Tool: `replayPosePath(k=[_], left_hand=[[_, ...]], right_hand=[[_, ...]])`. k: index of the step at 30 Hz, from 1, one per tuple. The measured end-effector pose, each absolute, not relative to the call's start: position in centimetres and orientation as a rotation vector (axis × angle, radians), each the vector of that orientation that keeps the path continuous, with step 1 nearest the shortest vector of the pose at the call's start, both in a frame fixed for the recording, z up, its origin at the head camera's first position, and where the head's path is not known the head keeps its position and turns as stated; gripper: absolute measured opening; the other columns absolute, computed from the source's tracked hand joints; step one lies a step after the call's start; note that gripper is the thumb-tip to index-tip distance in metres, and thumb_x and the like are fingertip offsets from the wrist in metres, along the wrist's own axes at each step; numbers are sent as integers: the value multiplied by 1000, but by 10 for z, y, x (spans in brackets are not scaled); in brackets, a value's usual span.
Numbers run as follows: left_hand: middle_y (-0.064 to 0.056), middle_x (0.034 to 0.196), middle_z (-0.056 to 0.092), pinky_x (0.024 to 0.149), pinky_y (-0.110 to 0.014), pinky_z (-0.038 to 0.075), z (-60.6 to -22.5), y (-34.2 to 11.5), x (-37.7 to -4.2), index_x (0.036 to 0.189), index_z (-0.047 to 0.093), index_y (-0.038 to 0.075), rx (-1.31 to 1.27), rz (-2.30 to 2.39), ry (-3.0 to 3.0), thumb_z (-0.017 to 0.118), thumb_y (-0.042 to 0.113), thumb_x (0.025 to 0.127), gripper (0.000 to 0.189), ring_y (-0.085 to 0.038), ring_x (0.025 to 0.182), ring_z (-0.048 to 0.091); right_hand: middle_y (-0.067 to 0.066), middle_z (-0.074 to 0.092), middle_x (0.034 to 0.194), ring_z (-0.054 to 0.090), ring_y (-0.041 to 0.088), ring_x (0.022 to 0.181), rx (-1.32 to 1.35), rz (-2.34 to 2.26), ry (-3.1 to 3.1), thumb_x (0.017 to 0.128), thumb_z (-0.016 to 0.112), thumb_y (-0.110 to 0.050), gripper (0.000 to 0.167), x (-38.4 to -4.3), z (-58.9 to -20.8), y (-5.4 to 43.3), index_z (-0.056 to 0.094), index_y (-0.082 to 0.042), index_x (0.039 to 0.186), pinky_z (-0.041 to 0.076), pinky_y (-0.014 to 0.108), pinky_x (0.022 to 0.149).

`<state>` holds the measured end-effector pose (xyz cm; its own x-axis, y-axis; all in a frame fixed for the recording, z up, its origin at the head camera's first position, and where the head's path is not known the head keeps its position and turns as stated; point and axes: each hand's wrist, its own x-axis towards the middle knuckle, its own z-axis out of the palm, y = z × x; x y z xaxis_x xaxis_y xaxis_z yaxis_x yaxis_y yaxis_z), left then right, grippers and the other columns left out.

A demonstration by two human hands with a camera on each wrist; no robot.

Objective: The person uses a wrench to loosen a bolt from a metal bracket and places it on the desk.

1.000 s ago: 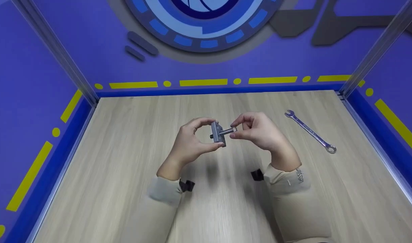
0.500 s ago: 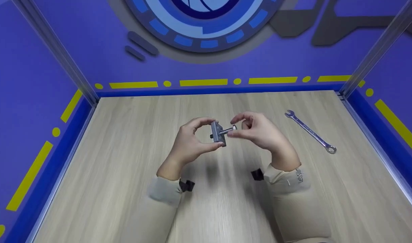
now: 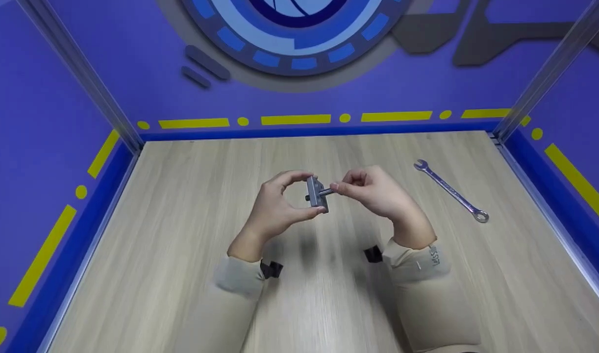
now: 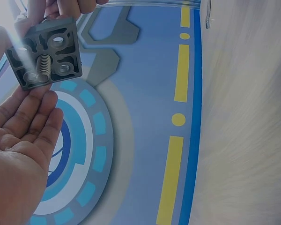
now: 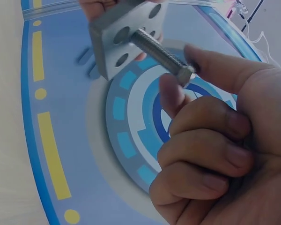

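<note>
My left hand (image 3: 272,208) holds a square grey metal plate (image 5: 111,49) by opposite edges, thumb below and fingers above, over the table. A hex bolt (image 5: 161,52) runs through the plate's middle. Its threaded end shows on the plate's ribbed back (image 4: 43,36) in the left wrist view, among the corner holes. With thumb and forefinger, my right hand (image 3: 380,196) pinches the bolt by its hex head. The other fingers of that hand are curled in toward the palm, as the right wrist view shows.
A combination wrench (image 3: 449,189) lies on the wooden table (image 3: 182,235), right of my right hand. Blue printed walls (image 3: 299,105) with metal corner posts enclose the table's back and sides. A black mount (image 3: 271,269) sits at the left cuff, another (image 3: 374,254) at the right.
Half a second ago the right fingers were spread around the bolt head; now they close on it, thumb slightly higher. The left hand and plate stay in place.
</note>
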<state>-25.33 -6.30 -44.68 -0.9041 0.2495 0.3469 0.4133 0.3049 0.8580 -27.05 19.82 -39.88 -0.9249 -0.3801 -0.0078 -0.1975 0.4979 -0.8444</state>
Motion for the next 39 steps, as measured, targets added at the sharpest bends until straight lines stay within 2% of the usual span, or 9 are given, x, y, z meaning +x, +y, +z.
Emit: replayPosePath(k=[5, 9, 15, 21, 24, 26, 30, 34, 39], left_hand=[[-3, 142, 77, 131, -58, 49, -446, -63, -253, 143, 75, 14, -612, -1661, -2424, 106, 26, 81, 71, -27, 145, 67], [-3, 143, 77, 132, -57, 49, -447, -64, -253, 143, 75, 15, -618, -1673, -2425, 106, 26, 81, 71, -26, 144, 67], [-2, 141, 77, 133, -56, 47, -449, -64, -254, 143, 75, 15, -624, -1688, -2409, 105, 25, 81, 70, -25, 143, 68], [-2, 141, 78, 134, -57, 46, -447, -65, -255, 143, 75, 15, -637, -1694, -2393, 105, 25, 81, 70, -25, 142, 69], [-3, 141, 78, 134, -57, 46, -445, -65, -256, 143, 75, 15, -639, -1692, -2381, 106, 25, 81, 70, -25, 142, 69], [-2, 141, 77, 134, -56, 46, -445, -64, -257, 143, 75, 15, -636, -1687, -2382, 106, 25, 80, 71, -24, 142, 69], [-2, 141, 77, 133, -56, 48, -445, -63, -256, 143, 75, 15, -631, -1676, -2397, 106, 26, 80, 71, -24, 142, 68], [-2, 142, 77, 132, -55, 49, -445, -63, -255, 143, 75, 15, -629, -1666, -2403, 106, 25, 80, 71, -25, 143, 68], [-2, 142, 77, 132, -55, 48, -446, -64, -253, 143, 75, 15, -629, -1669, -2407, 106, 24, 80, 71, -25, 143, 68]], right_hand=[[-10, 43, 64, 35, 5, 56, -557, -1492, 2502, 99, 87, -17, 19, -269, -398, 201, 81, -2, 108, 28, 21, 54], [-7, 44, 66, 38, 5, 57, -585, -1532, 2497, 93, 88, -3, 21, -269, -398, 201, 80, -1, 112, 30, 20, 53], [-7, 43, 67, 38, 6, 58, -598, -1529, 2515, 91, 86, 1, 21, -270, -400, 199, 79, -3, 111, 30, 21, 54], [-8, 48, 70, 42, 10, 63, -508, -1457, 2561, 96, 91, -24, 33, -271, -397, 201, 81, -12, 125, 35, 23, 60], [-10, 49, 67, 42, 12, 64, -402, -1403, 2600, 105, 81, -44, 32, -272, -395, 198, 84, -12, 109, 34, 26, 60], [-11, 48, 63, 41, 12, 62, -352, -1378, 2602, 111, 70, -53, 49, -273, -395, 196, 84, -9, 92, 33, 26, 58], [-10, 41, 55, 31, 11, 53, -326, -1356, 2567, 114, 62, -56, 64, -273, -396, 193, 77, -8, 76, 24, 26, 51], [-11, 38, 58, 30, 10, 54, -398, -1363, 2570, 113, 68, -48, 52, -271, -397, 195, 77, -9, 80, 23, 25, 52], [-11, 41, 63, 33, 7, 57, -518, -1449, 2539, 105, 83, -28, 23, -270, -398, 199, 82, -6, 98, 26, 23, 55]])
